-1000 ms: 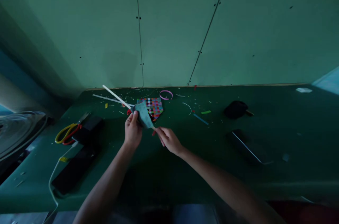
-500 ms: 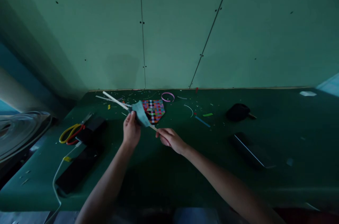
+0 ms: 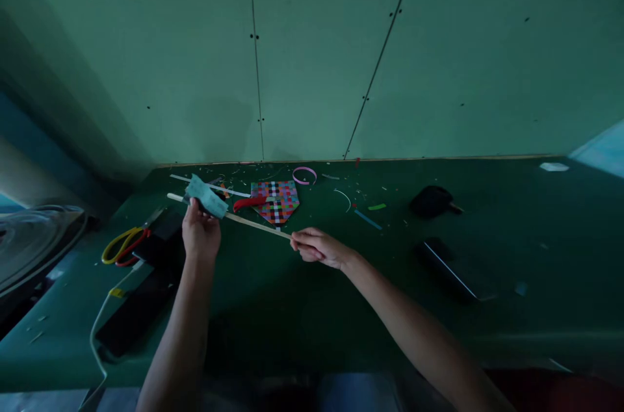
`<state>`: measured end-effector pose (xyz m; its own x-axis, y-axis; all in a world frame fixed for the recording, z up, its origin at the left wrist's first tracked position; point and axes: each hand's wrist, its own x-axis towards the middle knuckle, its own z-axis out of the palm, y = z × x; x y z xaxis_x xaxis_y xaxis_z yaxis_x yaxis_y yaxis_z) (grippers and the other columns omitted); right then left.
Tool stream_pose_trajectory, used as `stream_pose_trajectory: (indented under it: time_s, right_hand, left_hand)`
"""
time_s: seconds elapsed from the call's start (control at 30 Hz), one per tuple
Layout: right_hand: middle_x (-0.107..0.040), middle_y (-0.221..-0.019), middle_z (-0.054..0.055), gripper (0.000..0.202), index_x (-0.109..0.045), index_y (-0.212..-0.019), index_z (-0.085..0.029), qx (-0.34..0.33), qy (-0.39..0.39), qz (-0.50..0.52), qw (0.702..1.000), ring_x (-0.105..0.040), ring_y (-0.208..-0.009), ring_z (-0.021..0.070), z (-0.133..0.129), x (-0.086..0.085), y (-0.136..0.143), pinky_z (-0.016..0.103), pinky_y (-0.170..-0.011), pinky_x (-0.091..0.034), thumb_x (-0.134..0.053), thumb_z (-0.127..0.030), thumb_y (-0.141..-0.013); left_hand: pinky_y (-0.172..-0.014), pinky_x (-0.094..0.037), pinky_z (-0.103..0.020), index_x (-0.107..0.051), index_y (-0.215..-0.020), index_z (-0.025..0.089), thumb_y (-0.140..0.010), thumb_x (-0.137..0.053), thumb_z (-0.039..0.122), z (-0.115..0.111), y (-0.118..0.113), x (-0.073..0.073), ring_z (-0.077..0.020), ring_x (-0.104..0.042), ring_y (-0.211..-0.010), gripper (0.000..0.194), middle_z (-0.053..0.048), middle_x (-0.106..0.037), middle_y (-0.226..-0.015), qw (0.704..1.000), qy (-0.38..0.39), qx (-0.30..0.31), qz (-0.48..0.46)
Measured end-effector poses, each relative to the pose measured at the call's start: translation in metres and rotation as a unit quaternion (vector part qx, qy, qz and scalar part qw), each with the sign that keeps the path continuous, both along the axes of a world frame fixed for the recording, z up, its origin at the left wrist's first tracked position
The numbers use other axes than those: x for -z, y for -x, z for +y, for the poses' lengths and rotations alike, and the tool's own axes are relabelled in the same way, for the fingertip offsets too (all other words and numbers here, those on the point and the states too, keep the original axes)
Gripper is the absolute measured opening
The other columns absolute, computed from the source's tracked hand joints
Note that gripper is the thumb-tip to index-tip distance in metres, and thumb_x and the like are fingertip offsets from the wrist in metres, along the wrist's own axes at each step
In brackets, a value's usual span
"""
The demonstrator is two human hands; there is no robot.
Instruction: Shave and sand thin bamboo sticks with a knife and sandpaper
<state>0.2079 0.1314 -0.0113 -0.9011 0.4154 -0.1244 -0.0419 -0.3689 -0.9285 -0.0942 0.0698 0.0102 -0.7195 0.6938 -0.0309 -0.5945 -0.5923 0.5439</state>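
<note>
My right hand (image 3: 316, 247) pinches the near end of a thin pale wooden stick (image 3: 253, 224) that slants up to the left over the green table (image 3: 341, 295). My left hand (image 3: 199, 234) grips a folded light-blue piece of paper or cloth (image 3: 207, 196) wrapped round the stick near its far end. Just behind the stick lie a multicoloured woven paper mat (image 3: 276, 199) and a red strip (image 3: 248, 203).
Yellow-and-red scissors (image 3: 124, 245) and flat black objects (image 3: 141, 308) with a white cable (image 3: 100, 327) lie at left. A pink paper ring (image 3: 305, 174), coloured strips and scraps litter the back. Dark objects (image 3: 431, 201) (image 3: 451, 266) sit at right. A green wall rises behind.
My left hand has slid the light-blue piece along the stick, from near my right hand out to the left towards the far end. The stick now lies flatter.
</note>
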Motion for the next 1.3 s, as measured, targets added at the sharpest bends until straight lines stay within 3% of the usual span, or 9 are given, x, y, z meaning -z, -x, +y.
stream_pose_trajectory:
  time_s: [0.1,0.2,0.37,0.47,0.67,0.73,0.97,1.03,1.3]
  right_hand:
    - [-0.038,-0.048,-0.013,0.029,-0.065,-0.086,-0.015,0.005,0.018,0.008,1.0,-0.025,-0.04,0.0048,0.006,0.002,-0.002,0.021,-0.042,-0.02,-0.061,-0.037,-0.104]
    - [-0.036,-0.046,-0.014,0.028,-0.065,-0.086,-0.015,0.033,0.039,0.016,0.999,-0.022,-0.038,0.0046,0.007,0.007,0.001,0.021,-0.042,-0.018,-0.061,-0.037,-0.103]
    - [-0.033,-0.042,-0.015,0.027,-0.063,-0.087,-0.016,0.044,0.082,0.041,0.995,-0.014,-0.037,0.0047,0.001,0.01,0.01,0.021,-0.043,-0.016,-0.062,-0.039,-0.101]
    - [-0.033,-0.042,-0.015,0.027,-0.062,-0.088,-0.016,0.031,0.08,0.048,0.995,-0.016,-0.037,0.0051,-0.003,0.008,0.011,0.021,-0.043,-0.018,-0.061,-0.039,-0.103]
    - [-0.04,-0.046,-0.014,0.029,-0.063,-0.086,-0.015,-0.033,0.079,0.055,0.995,-0.021,-0.038,0.0044,0.002,0.009,0.001,0.019,-0.043,-0.021,-0.061,-0.036,-0.105]
    - [-0.04,-0.046,-0.014,0.028,-0.063,-0.086,-0.014,-0.035,0.089,0.054,0.994,-0.021,-0.038,0.0041,0.006,0.011,0.0,0.019,-0.042,-0.021,-0.062,-0.036,-0.104]
    - [-0.031,-0.04,-0.015,0.026,-0.058,-0.081,-0.017,-0.007,0.122,0.066,0.99,-0.014,-0.036,0.0043,0.006,0.012,0.003,0.019,-0.043,-0.022,-0.067,-0.034,-0.098]
    - [-0.03,-0.039,-0.015,0.024,-0.057,-0.08,-0.018,-0.006,0.124,0.066,0.99,-0.013,-0.036,0.0046,0.005,0.012,0.004,0.019,-0.044,-0.022,-0.068,-0.032,-0.096]
    - [-0.038,-0.046,-0.014,0.034,-0.057,-0.081,-0.017,-0.069,0.109,0.055,0.99,-0.021,-0.038,0.0041,0.003,0.008,0.005,0.019,-0.042,-0.023,-0.062,-0.04,-0.105]
  left_hand:
    - [-0.063,-0.052,-0.018,-0.069,-0.09,0.018,-0.097,-0.071,0.03,0.001,-0.012,0.002,-0.0084,-0.067,-0.063,0.014,0.003,-0.069,-0.071,1.0,-0.001,0.009,0.006]
    - [-0.078,-0.057,-0.023,-0.073,-0.098,0.018,-0.091,-0.078,0.031,0.004,-0.052,0.008,-0.0124,-0.073,-0.082,0.016,-0.003,-0.076,-0.093,0.994,0.008,0.094,0.048]
    - [-0.066,-0.053,-0.018,-0.072,-0.09,0.018,-0.083,-0.086,0.031,0.005,-0.102,0.017,-0.0075,-0.065,-0.063,0.02,0.004,-0.069,-0.074,0.981,0.015,0.183,0.065]
    - [-0.066,-0.053,-0.018,-0.072,-0.088,0.017,-0.082,-0.086,0.028,0.002,-0.091,0.011,-0.0071,-0.064,-0.061,0.019,0.004,-0.068,-0.072,0.983,0.014,0.17,0.072]
    - [-0.072,-0.055,-0.019,-0.071,-0.095,0.016,-0.095,-0.074,0.031,-0.001,-0.023,-0.007,-0.0108,-0.072,-0.076,0.016,-0.002,-0.076,-0.084,0.999,-0.014,0.034,0.036]
    - [-0.071,-0.055,-0.018,-0.071,-0.095,0.016,-0.095,-0.074,0.031,0.0,-0.021,-0.007,-0.0098,-0.072,-0.075,0.015,0.0,-0.075,-0.083,1.0,-0.008,0.02,0.015]
    - [-0.067,-0.055,-0.019,-0.075,-0.095,0.019,-0.081,-0.087,0.036,0.0,-0.117,0.011,-0.0093,-0.07,-0.07,0.025,0.0,-0.075,-0.083,0.971,0.005,0.216,0.107]
    - [-0.066,-0.054,-0.018,-0.075,-0.093,0.018,-0.081,-0.088,0.036,-0.001,-0.126,0.011,-0.0095,-0.069,-0.069,0.025,0.0,-0.074,-0.083,0.966,0.011,0.229,0.118]
    - [-0.067,-0.052,-0.019,-0.068,-0.088,0.015,-0.093,-0.076,0.03,0.0,-0.03,-0.006,-0.0074,-0.065,-0.065,0.017,0.003,-0.069,-0.075,0.999,-0.023,0.032,0.032]
